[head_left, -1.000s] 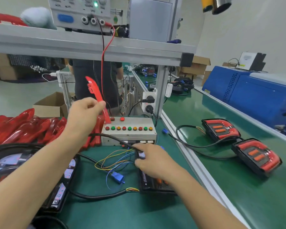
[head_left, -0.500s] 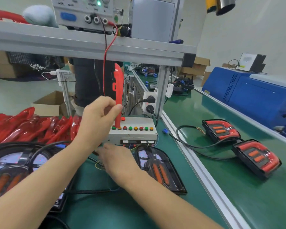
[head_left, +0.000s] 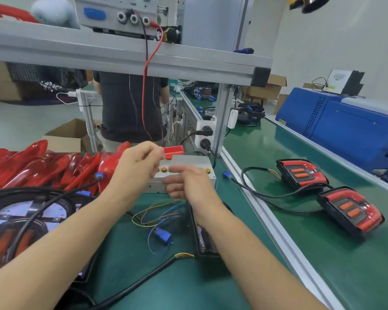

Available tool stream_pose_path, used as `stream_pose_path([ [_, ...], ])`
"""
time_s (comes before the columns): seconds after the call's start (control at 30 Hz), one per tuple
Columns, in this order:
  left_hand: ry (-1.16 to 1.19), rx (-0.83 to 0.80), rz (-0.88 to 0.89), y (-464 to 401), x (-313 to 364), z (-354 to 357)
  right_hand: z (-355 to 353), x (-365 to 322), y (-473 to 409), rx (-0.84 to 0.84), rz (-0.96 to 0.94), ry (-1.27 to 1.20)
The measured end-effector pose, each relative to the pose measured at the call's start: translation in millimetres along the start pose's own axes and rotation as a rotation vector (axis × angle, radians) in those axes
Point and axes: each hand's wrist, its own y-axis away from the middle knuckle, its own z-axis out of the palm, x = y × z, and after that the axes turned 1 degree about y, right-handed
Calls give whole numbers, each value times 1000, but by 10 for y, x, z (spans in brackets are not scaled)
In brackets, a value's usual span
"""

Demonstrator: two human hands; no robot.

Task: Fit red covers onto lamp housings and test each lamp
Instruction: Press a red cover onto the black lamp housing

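Observation:
My left hand (head_left: pixel 139 162) pinches a red cover (head_left: pixel 174 149) above the grey button box (head_left: pixel 188 161); only the cover's right end shows past my fingers. Just below it, my right hand (head_left: pixel 184 184) hovers in front of the box, fingers stretched to the left and holding nothing. A black lamp housing (head_left: pixel 203 240) lies on the green mat under my right forearm, mostly hidden. A pile of red covers (head_left: pixel 43 166) sits at the left.
Two finished lamps (head_left: pixel 300 173) (head_left: pixel 349 211) with cables lie on the conveyor belt at the right. More housings (head_left: pixel 20 220) and black cables crowd the left. A blue connector (head_left: pixel 164 236) with loose wires lies mid-mat. A person stands behind the bench frame.
My left hand has tipped the red cover from upright down to level over the button box. My right hand has risen from the mat to just under it.

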Motion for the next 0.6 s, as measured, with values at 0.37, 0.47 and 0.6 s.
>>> stream_pose_path([
  [0.37, -882, -142, -163, -193, -188, -283, -684, 63, 32, 217, -332, 1032],
  [0.47, -1188, -522, -160, -96, -420, -250, -614, 177, 32, 111, -327, 1051],
  [0.6, -1291, -637, -108, -49, -656, -132, -527, 302, 74, 40, -299, 1069],
])
